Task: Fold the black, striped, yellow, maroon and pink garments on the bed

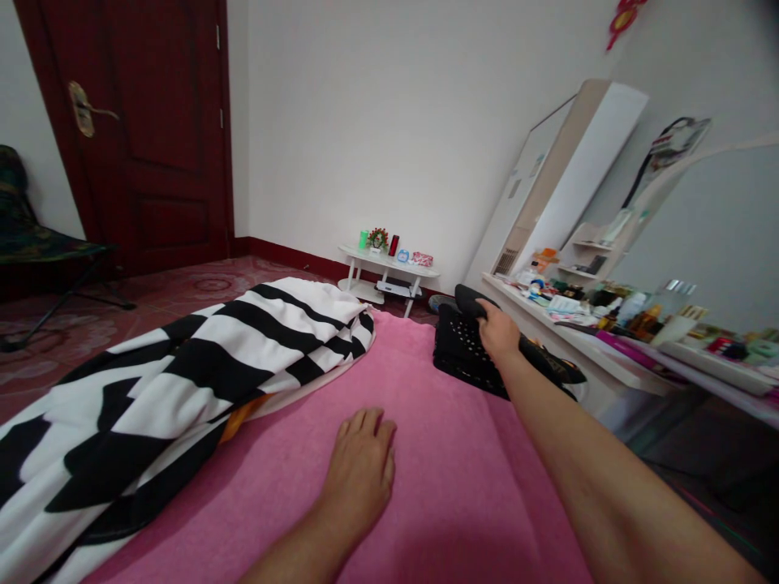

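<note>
One left hand (362, 462) lies empty on the bed (450, 462), at whose right edge the right hand (500, 331) grasps dark cloth (467, 302), best pinched lightly.

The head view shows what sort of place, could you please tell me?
Probably a bedroom: a pink sheet is spread out, with a rumpled checked blanket and a cluttered dressing table.
</note>
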`<state>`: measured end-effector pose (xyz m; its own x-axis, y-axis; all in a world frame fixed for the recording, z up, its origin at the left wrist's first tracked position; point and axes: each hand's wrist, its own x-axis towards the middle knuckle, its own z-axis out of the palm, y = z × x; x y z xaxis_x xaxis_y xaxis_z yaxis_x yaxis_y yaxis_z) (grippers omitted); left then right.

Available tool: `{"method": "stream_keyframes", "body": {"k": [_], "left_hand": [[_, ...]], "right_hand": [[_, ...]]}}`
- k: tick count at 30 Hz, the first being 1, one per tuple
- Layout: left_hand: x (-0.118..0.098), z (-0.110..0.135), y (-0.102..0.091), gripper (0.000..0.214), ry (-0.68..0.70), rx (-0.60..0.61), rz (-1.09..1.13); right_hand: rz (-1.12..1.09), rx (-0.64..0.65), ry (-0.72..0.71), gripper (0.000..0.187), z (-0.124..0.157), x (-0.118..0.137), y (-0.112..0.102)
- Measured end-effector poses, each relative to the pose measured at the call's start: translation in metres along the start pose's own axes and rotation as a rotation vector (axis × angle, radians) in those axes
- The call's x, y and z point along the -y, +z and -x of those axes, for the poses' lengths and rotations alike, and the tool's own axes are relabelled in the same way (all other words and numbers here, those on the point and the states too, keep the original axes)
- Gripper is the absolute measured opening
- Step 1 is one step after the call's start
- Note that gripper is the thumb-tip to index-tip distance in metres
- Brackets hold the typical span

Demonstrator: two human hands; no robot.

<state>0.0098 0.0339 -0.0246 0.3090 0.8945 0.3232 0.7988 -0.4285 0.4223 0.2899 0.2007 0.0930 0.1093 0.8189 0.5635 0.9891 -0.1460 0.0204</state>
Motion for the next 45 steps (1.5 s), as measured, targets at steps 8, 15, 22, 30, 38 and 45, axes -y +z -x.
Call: {"method": "stream_keyframes", "body": {"k": [8, 15, 22, 30, 38, 45], "left_hand": [[0.000, 0.001, -0.002, 0.036, 0.005, -0.022, 0.021], [0.001, 0.003, -0.003, 0.036, -0.004, -0.015, 0.049], [0.003, 0.000, -0.005, 0.036, 0.007, -0.012, 0.079], [0.005, 0.001, -0.008, 0.031, 0.032, -0.035, 0.107], [0.010, 0.010, -0.014, 0.030, 0.079, 0.002, 0.104], [0.009, 0.035, -0.022, 0.042, 0.143, 0.078, -0.020]], "right_hand": [[0.026, 0.182, -0.126, 0.033, -0.006, 0.016, -0.006], [0.004, 0.059, 0.093, 0.055, 0.000, 0.021, 0.034], [-0.066, 0.478, 0.016, 0.067, -0.001, 0.001, 0.035], [-0.058, 0.511, 0.057, 0.074, 0.152, 0.049, 0.033], [-0.080, 0.605, 0.108, 0.068, 0.232, 0.101, -0.017], [-0.117, 0.426, 0.064, 0.060, 0.269, 0.118, -0.033]]}}
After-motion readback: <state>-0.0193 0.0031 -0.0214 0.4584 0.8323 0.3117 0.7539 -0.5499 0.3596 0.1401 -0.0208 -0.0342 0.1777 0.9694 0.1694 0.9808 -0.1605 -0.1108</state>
